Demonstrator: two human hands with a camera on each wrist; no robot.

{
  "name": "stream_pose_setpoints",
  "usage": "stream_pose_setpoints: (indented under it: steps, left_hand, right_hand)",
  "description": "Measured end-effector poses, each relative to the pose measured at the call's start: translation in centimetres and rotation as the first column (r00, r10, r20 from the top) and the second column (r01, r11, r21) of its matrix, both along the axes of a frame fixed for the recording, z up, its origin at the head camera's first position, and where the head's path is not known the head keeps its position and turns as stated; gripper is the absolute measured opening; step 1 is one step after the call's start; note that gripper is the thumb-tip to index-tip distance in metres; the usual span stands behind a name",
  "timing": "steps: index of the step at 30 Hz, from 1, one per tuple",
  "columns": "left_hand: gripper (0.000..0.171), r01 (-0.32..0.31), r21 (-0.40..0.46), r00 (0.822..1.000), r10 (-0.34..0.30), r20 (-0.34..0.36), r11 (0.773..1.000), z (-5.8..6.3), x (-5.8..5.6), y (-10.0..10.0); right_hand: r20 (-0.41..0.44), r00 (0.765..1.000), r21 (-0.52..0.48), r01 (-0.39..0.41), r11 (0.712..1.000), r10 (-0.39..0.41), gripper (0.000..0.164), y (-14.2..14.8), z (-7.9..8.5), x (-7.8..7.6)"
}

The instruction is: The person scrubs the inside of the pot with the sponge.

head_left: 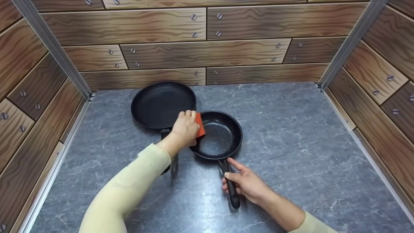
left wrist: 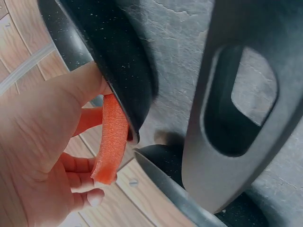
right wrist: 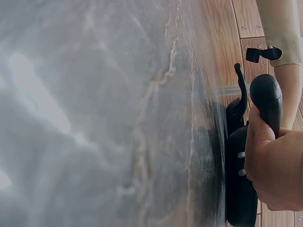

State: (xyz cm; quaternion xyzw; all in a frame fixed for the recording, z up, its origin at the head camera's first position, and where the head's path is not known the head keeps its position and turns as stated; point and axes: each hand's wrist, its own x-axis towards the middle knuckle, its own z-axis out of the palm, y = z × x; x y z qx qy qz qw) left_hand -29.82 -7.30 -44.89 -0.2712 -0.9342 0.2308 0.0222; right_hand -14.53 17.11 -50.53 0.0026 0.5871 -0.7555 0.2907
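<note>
My left hand pinches an orange sponge at the left rim of a small black speckled frying pan. In the left wrist view the sponge lies bent against the outside of the pan's wall, the thumb near the rim. Around the small pan's black handle my right hand curls, thumb on top and index finger stretched toward the pan. The right wrist view shows this handle rising from the right hand.
A larger black frying pan stands behind and left of the small one. Its handle runs under the left forearm. Wood-patterned walls enclose the grey marbled tabletop at the back and sides.
</note>
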Motion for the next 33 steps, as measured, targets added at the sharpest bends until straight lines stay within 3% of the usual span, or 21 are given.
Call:
stream_pose_setpoints:
  steps: [7, 15, 23, 33]
  left_hand:
    - [0.055, -0.001, -0.018, 1.0, 0.001, 0.005, 1.0, 0.6, 0.6, -0.2]
    - [0.054, 0.019, 0.046, 0.995, -0.023, 0.094, 0.999, 1.3, 0.9, -0.9]
    - [0.055, -0.004, 0.11, 0.977, -0.02, 0.213, 0.994, 1.7, 0.9, -1.5]
    - [0.04, 0.003, 0.161, 0.959, -0.048, 0.281, 0.987, 1.8, 0.8, -1.8]
  right_hand:
    - [0.007, 1.0, 0.007, 0.002, 1.0, -0.002, 0.086, 0.0, -0.1, 0.0]
    - [0.006, 1.0, 0.002, -0.008, 1.0, 0.008, 0.086, -0.1, 0.1, 0.0]
    - [0.006, 1.0, 0.003, -0.002, 1.0, 0.002, 0.086, 0.0, 0.1, 0.1]
    - [0.005, 1.0, 0.0, 0.0, 1.0, 0.0, 0.087, 0.0, 0.0, 0.1]
